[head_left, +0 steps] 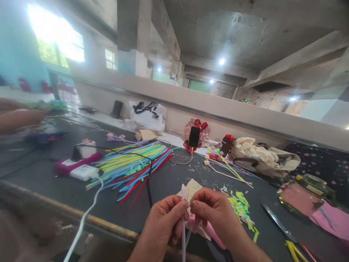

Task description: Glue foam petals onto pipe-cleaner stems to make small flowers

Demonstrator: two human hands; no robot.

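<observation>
L hand has a pale lilac stick pinched betw. thumb & fingers, stick near upright, tip poking up above the grip; R hand just beside it, thumb & fingertips drawn close together, can't tell what, if anything, is in that pinch; beige cloth under both hands; pink tool partly hidden below R hand; small cut pieces, mostly yellow-green, just right of the grip; scissors further right; bundle of coloured sticks beyond & left of grip; phone w/ cable well beyond, propped up.
</observation>
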